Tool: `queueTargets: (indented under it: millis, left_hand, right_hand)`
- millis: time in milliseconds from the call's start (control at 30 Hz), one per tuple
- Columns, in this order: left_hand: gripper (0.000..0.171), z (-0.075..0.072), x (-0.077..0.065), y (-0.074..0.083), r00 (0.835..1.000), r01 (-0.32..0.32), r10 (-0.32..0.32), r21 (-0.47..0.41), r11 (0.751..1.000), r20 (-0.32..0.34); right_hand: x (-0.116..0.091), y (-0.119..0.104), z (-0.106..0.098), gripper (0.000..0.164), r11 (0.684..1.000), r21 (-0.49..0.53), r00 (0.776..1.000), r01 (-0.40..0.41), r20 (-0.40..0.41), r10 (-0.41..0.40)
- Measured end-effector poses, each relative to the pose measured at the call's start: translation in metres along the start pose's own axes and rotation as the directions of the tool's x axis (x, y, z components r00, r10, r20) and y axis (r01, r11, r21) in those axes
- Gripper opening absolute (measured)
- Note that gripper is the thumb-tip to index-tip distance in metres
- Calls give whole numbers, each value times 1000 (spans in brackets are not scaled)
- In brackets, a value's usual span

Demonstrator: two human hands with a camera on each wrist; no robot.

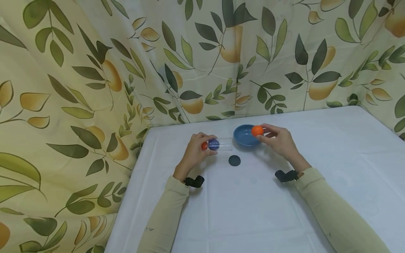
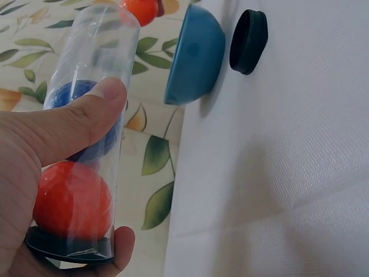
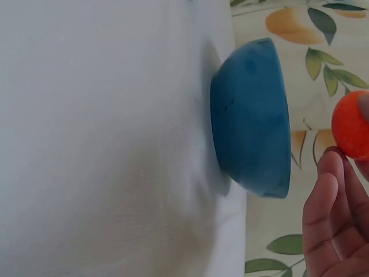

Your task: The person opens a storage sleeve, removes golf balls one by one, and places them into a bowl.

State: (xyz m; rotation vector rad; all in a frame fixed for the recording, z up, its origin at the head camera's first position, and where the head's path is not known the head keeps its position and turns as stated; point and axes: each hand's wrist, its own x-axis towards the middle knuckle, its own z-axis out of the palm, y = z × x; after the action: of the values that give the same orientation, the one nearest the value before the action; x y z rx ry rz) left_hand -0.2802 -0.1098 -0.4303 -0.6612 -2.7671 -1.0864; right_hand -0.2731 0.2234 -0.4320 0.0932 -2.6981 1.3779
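Observation:
My left hand [image 1: 195, 150] grips a clear plastic tube [image 2: 104, 49] with a dark cap on its lower end. Inside it, a red-orange ball [image 2: 74, 199] sits against that cap, and a blue ball [image 1: 213, 144] lies beyond it, partly behind my thumb. The tube's other end points toward the blue bowl [image 1: 245, 140] and looks uncapped. My right hand [image 1: 281, 140] pinches an orange ball [image 1: 257, 131] above the bowl's right rim. In the right wrist view that ball [image 3: 349, 127] is cut off by the frame edge.
A loose dark round cap [image 1: 234, 160] lies on the white-covered table [image 1: 240, 211] in front of the bowl. Behind the table hangs a leaf-patterned curtain [image 1: 202, 63]. Each wrist wears a black strap-mounted camera.

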Motion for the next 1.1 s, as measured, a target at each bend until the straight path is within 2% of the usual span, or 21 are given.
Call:
queueTargets:
  millis: [233, 633, 1100]
  left_hand:
    - [52, 1, 0, 0, 1000, -12, 12, -7, 1000, -2]
    - [52, 2, 0, 0, 1000, 16, -16, -9, 1000, 1]
    - [52, 3, -1, 2, 1000, 13, -13, -5, 1000, 5]
  right_hand:
    - [10, 2, 0, 68, 1000, -29, 1000, 0, 18, 1]
    - [26, 6, 8, 63, 998, -49, 998, 34, 50, -31]
    - [33, 12, 14, 62, 997, -67, 998, 30, 66, -26]
